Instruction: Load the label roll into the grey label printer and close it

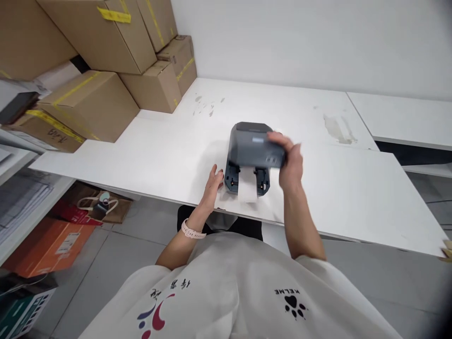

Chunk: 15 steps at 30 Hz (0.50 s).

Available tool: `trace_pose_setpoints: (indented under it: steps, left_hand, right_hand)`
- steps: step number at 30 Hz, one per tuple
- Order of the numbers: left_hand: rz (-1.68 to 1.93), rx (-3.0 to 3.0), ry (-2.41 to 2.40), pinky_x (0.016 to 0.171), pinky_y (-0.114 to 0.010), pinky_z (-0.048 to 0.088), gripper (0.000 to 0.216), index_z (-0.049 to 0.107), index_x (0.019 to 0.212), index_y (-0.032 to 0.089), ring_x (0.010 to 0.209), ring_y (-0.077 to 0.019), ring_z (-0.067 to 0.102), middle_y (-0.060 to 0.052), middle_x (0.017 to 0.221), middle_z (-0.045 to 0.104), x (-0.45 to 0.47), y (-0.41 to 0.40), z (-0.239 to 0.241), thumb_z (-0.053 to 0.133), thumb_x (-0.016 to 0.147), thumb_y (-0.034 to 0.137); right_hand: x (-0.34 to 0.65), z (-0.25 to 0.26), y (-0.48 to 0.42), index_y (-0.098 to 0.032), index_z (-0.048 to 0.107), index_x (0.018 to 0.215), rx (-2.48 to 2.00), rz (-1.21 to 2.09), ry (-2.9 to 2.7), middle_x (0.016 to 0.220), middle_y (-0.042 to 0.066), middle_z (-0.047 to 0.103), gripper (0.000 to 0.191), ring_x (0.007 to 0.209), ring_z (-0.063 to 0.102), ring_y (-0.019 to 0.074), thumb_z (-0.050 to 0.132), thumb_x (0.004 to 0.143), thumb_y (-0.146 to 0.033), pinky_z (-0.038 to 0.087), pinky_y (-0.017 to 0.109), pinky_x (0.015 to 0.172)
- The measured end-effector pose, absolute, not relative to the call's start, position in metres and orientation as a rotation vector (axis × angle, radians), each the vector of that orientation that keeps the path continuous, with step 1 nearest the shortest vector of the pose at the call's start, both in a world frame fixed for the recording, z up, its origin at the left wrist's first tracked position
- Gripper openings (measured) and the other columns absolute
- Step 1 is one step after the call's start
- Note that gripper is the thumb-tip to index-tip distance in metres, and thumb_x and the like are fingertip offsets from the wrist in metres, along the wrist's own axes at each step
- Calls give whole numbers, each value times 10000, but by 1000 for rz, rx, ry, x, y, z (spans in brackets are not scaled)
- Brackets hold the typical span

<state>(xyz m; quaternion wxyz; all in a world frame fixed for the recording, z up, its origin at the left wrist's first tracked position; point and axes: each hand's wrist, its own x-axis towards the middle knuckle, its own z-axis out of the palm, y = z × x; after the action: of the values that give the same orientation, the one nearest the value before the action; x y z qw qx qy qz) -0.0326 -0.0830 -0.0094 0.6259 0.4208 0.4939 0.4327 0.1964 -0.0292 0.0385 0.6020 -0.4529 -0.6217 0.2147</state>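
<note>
A dark grey label printer (231,181) stands on the white table near its front edge. Its lid (247,148) is lifted and somewhat blurred by motion. My right hand (291,162) grips the lid at its right side, fingers over the top edge. A strip of white label paper (247,184) comes out of the printer's front and hangs toward the table edge. Just left of the printer is my left hand (212,186), its fingers stretched out beside the housing. Whether those fingertips touch the printer, I cannot tell. The lid hides most of the printer's inside.
Cardboard boxes (93,101) with yellow tape are stacked on the left and back left. The white table (169,155) runs along a wall and has grey stains. Below left on the floor are an orange box (52,245) and a paper bag (122,205).
</note>
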Motion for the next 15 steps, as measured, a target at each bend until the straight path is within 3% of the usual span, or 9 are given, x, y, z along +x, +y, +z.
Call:
trace_pose_setpoints:
  steps: [4,8,15]
  left_hand:
    - [1066,1020,1141,1288,-451,294,892,153,1647,359,1624,-299,196,-35,1749,228,-17,-69,-1,546,917,685]
    - [1065,1031,1131,1285,-445,315,1024,147,1646,335,1610,-299,242,-52,1745,231,1,-63,-3,744,841,544]
    - [1131,1093,1124,1251,-425,368,970,221,1622,294,1560,-287,349,-91,1713,299,4,-58,-11,754,839,504]
  right_hand:
    - [175,1,-84,-290,649,1330,-1171,299,-1682,1419,61,665,391,1480,478,270,375,1086,-426,372,553,1228]
    - [168,-16,-91,-282,518,1479,-1212,183,-1699,1484,87,610,430,1533,402,258,337,1089,-278,373,565,1227]
    - [166,-24,-87,-295,511,1466,-1186,119,-1655,1444,76,633,439,1512,431,259,312,1077,-245,410,565,1204]
